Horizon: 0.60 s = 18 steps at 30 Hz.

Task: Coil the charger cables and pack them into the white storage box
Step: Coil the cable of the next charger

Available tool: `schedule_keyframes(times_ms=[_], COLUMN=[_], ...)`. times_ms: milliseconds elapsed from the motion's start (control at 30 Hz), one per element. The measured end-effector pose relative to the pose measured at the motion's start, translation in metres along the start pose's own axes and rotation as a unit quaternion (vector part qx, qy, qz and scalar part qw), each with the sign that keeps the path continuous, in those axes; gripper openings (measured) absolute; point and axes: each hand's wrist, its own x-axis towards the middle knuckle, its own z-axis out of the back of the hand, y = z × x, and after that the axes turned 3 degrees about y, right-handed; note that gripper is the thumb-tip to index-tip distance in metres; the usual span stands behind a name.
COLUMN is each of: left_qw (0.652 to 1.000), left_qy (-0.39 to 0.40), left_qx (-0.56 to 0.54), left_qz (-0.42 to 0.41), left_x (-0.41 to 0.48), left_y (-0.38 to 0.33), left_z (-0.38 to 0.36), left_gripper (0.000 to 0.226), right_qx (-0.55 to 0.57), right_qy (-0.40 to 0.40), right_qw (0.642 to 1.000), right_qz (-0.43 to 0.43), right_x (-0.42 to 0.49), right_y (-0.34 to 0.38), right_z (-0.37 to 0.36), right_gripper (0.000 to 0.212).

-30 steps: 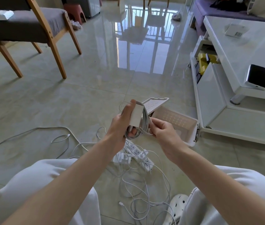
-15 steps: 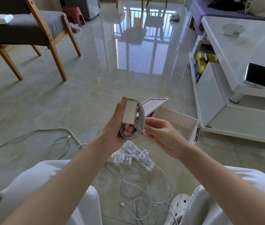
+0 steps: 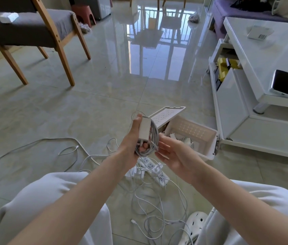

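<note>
Floor (image 3: 86,112): tangle of loose cables (image 3: 150,200) around a power strip (image 3: 157,171), none coiled; judged the bulk of the work remains.
White storage box (image 3: 192,129), lid up, just right of the hands; some white items inside, kind unclear.
Left hand (image 3: 132,140) grips the coiled charger cable (image 3: 147,144) with its adapter, above the floor, not yet boxed.
Right hand (image 3: 173,154) flat, fingers straight, at the coil's edge.

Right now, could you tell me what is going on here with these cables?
A person holds a coiled charger cable with its white adapter in the left hand. The open right hand touches the coil. The white storage box stands open behind; loose cables and a power strip lie on the floor.
</note>
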Motion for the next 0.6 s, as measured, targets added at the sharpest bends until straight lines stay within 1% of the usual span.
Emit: schedule_keyframes(times_ms=[33, 100, 133, 200, 233, 267, 333, 400, 467, 533, 600], left_qw=[1.000, 1.000, 1.000, 0.999, 0.999, 0.999, 0.998, 0.998, 0.997, 0.997, 0.998], left_qy=[-0.001, 0.003, 0.006, 0.016, 0.020, 0.025, 0.031, 0.037, 0.047, 0.048, 0.020], left_qx=[0.008, 0.026, 0.030, 0.028, 0.023, 0.017, 0.014, 0.005, -0.003, 0.001, 0.026], left_qz=[0.000, 0.000, 0.000, 0.009, 0.019, 0.028, 0.046, 0.059, 0.064, 0.056, 0.049], left_x=[0.000, -0.001, -0.001, -0.001, 0.000, 0.002, 0.002, 0.003, 0.005, 0.008, 0.007], left_y=[0.002, 0.006, 0.007, 0.007, 0.005, 0.003, 0.000, -0.001, 0.001, 0.002, 0.004], left_z=[-0.001, -0.004, -0.005, -0.007, -0.008, -0.008, -0.010, -0.012, -0.014, -0.015, -0.017], left_gripper=[0.059, 0.059, 0.057, 0.059, 0.061, 0.062, 0.058, 0.054, 0.055, 0.057, 0.058], right_qx=[-0.020, -0.014, 0.008, 0.061, 0.080, 0.093, 0.104, 0.074, -0.008, -0.114, -0.198], right_qy=[-0.003, -0.030, -0.049, -0.074, -0.077, -0.079, -0.093, -0.104, -0.106, -0.093, -0.085], right_qw=[1.000, 0.999, 0.999, 0.995, 0.994, 0.992, 0.990, 0.991, 0.989, 0.980, 0.964], right_qz=[-0.001, 0.000, -0.003, -0.005, -0.003, 0.003, 0.018, 0.051, 0.100, 0.137, 0.158], right_x=[0.000, 0.001, 0.002, 0.003, 0.003, 0.002, 0.000, -0.004, -0.005, -0.007, -0.008], right_y=[-0.001, -0.003, -0.003, -0.002, -0.001, 0.000, -0.001, -0.003, -0.005, -0.007, -0.007], right_z=[-0.001, -0.002, -0.003, -0.003, -0.002, -0.002, -0.002, -0.002, -0.001, -0.001, 0.000], right_gripper=[0.013, 0.013, 0.022, 0.050, 0.061, 0.065, 0.057, 0.047, 0.039, 0.030, 0.022])
